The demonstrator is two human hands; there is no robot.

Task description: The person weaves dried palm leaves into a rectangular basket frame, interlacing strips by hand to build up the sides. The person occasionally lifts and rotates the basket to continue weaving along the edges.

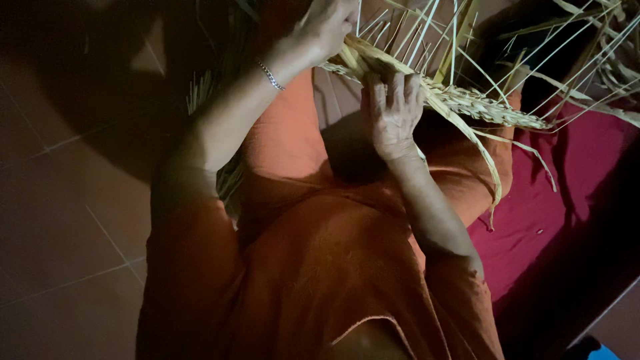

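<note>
- Orange garment (320, 267) covers the lap, nearest the camera; tiled floor (60, 220) to its left, dark red cloth (567, 200) to its right.
- Right hand (393, 113): fingers curled over the straw braid (467, 100), gripping it above the lap.
- Braid runs from between the hands toward the red cloth; loose straw strips (427, 33) fan upward.
- Left hand (327, 27): closed on the braid's far end; bracelet (270, 75) on the wrist.

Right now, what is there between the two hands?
In the head view, a woven band of pale straw runs between the left hand and the right hand. Both grip it, with loose strands fanning out above.
</note>
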